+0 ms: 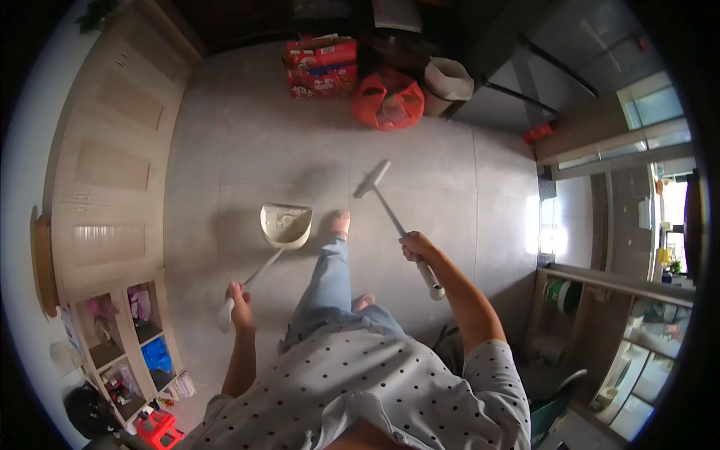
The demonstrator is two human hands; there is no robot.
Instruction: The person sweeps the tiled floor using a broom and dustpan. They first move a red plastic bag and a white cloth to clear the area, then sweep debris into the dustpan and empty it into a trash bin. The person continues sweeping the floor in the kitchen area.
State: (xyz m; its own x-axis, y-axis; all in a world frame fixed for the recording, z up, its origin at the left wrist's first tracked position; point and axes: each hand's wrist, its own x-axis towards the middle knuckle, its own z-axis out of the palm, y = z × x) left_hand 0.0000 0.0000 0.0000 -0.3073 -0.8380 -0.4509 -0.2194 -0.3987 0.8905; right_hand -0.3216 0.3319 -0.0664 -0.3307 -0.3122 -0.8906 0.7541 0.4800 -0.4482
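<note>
Gripped in my left hand [241, 305] is the long handle of a pale dustpan [295, 238], whose scoop hangs over or rests on the floor ahead; I cannot tell which. Some small debris seems to lie inside the scoop, too blurred to name. My right hand [417, 247] is wrapped round the grey handle of a broom [389, 208]. Its light-coloured head points forward and to the right of the dustpan, at floor height or just above. One of my feet [340, 222] is stepped forward between the two tools.
Ahead stand a red carton [322, 69], a red plastic bag [388, 100] and a lined bin [448, 79]. Tall wooden cabinets [112, 165] run along the left, with open cubbies and a red stool [159, 429] below. Shelving [577, 300] borders the right side of the tiled floor [247, 142].
</note>
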